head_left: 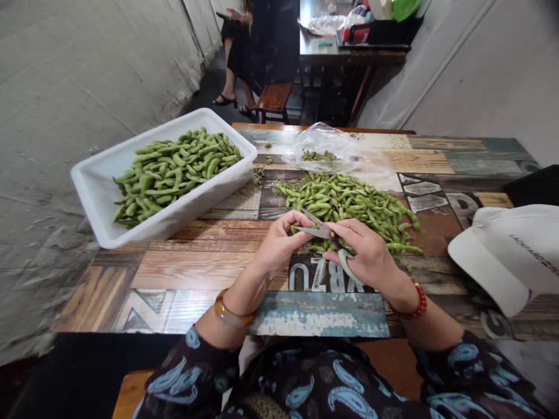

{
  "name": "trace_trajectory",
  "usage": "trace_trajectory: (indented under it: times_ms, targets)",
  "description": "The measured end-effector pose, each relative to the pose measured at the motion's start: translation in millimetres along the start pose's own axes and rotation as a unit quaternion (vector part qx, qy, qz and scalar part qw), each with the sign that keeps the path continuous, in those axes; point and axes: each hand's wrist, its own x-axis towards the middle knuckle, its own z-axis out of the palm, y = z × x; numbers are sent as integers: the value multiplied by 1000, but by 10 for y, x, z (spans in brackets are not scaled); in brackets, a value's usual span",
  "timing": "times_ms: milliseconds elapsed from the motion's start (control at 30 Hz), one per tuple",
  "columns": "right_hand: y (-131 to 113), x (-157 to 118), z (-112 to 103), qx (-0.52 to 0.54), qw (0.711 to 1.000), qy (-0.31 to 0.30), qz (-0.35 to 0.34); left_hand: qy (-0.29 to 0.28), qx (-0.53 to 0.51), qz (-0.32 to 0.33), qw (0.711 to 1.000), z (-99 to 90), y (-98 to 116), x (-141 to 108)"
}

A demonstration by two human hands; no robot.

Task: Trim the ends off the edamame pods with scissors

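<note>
In the middle of the head view, my right hand (367,253) grips a pair of scissors (345,262) with pale green handles, its blades parted and pointing left. My left hand (283,241) pinches a green soybean pod (311,228), which lies at the scissor blades. Just beyond both hands, a heap of soybean pods (349,201) spreads over the patterned table (209,267). More green pods (183,169) fill part of a white plastic tub (94,201) at the left.
A clear plastic bag (362,160) with small trimmed bits (318,155) lies behind the heap. At the right edge rests a white cap (510,250). A seated person (273,46) and another table (349,57) are in the background, with a wall on the left.
</note>
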Motion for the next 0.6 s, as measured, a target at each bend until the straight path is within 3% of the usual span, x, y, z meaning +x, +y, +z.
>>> trace_trajectory:
  times_ms: [400,600]
  targets:
    - [-30,5,-25,11,1000,-7,15,-1,20,15,1000,3,6,-10]
    - [-9,-20,-25,-9,1000,-8,-2,-13,1,-12,1000,-2,15,-9]
